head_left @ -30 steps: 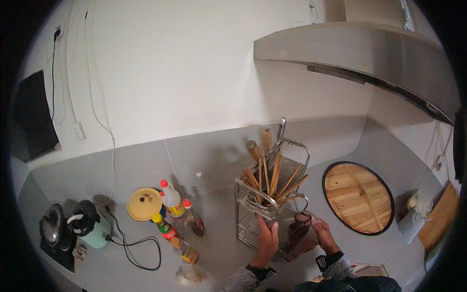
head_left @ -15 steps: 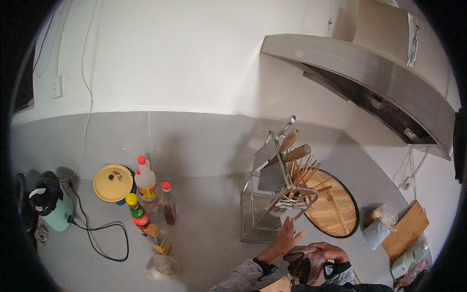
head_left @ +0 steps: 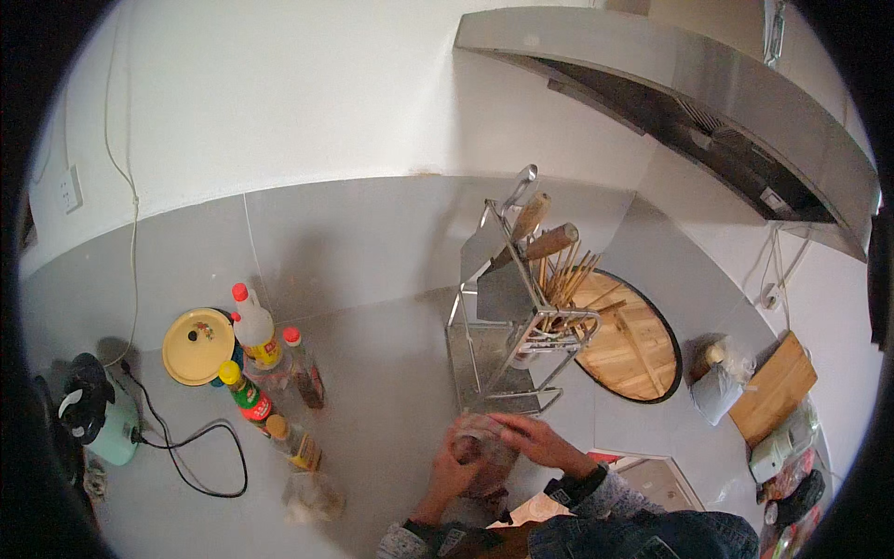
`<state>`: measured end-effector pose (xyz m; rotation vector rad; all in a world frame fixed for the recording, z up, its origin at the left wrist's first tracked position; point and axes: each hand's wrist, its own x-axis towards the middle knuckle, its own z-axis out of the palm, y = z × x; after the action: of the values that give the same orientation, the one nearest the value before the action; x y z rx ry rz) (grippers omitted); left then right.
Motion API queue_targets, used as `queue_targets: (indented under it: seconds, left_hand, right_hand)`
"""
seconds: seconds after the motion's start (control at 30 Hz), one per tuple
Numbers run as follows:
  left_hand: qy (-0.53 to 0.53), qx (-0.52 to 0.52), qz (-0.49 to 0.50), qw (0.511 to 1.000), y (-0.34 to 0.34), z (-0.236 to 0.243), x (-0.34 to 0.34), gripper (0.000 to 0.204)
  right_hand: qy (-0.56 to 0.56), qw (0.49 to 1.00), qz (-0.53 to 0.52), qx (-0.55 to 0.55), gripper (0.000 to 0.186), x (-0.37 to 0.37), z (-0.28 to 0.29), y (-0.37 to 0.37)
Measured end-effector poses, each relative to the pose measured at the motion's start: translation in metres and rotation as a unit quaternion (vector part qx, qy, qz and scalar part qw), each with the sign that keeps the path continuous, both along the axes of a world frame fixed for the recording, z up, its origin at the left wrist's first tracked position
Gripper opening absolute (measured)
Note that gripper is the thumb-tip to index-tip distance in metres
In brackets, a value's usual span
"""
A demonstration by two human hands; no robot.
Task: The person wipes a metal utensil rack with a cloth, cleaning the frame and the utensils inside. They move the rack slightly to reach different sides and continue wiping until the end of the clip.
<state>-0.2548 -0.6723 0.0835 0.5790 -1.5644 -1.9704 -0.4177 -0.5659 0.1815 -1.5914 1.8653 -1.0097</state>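
Just in front of the knife rack, both of my hands are on a clear plastic bag (head_left: 492, 473) with something dark reddish inside. My left hand (head_left: 447, 470) is closed around its left side. From the right, my right hand (head_left: 545, 442) reaches over, its fingers closed on the bag's upper part. What lies in the bag cannot be made out, since my hands cover much of it. The metal knife rack (head_left: 477, 363) stands just beyond, holding cleavers with wooden handles and a bunch of chopsticks (head_left: 570, 284).
Left are several sauce bottles (head_left: 251, 401), a yellow-lidded pot (head_left: 197, 347), a pale green kettle (head_left: 114, 430) and its cord. A round wooden board (head_left: 643, 345) leans behind the rack. A rectangular board (head_left: 775, 389) and bags stand right, under the range hood (head_left: 670, 79).
My left hand, spread beside the rack before, has closed on the bag. My right hand and the bag have moved left and up toward the rack's foot. The view has shifted too.
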Motion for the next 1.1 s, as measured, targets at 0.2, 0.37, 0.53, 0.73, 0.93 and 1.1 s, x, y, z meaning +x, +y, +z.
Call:
queue_targets:
  seconds: [0.2,0.37,0.53,0.73,0.93,1.1]
  left_hand:
    - [0.193,0.131,0.129,0.964,-0.043,0.03,0.039,0.056]
    - [0.281,0.097,0.174,0.939,-0.073,0.107,0.03,0.067]
    - [0.293,-0.032,0.154,0.943,-0.107,0.166,-0.008,0.067]
    - [0.211,-0.372,0.201,0.881,-0.108,0.19,-0.092,0.049]
    - [0.17,-0.389,0.245,0.872,-0.12,0.187,-0.137,0.037]
    - [0.14,-0.407,0.251,0.867,-0.152,0.178,-0.162,0.031]
  right_hand:
    - [-0.03,0.958,-0.227,-0.173,0.04,-0.011,-0.038,-0.061]
    - [-0.223,0.925,-0.169,-0.255,0.025,-0.007,-0.038,-0.085]
    - [-0.062,0.947,-0.227,-0.219,0.014,-0.004,-0.025,-0.089]
    - [0.0,0.96,-0.238,-0.149,0.023,-0.005,-0.031,-0.092]
    - [0.061,0.962,-0.241,-0.116,0.024,-0.014,-0.044,-0.09]
    - [-0.019,0.971,-0.235,-0.039,0.032,-0.017,-0.053,-0.089]
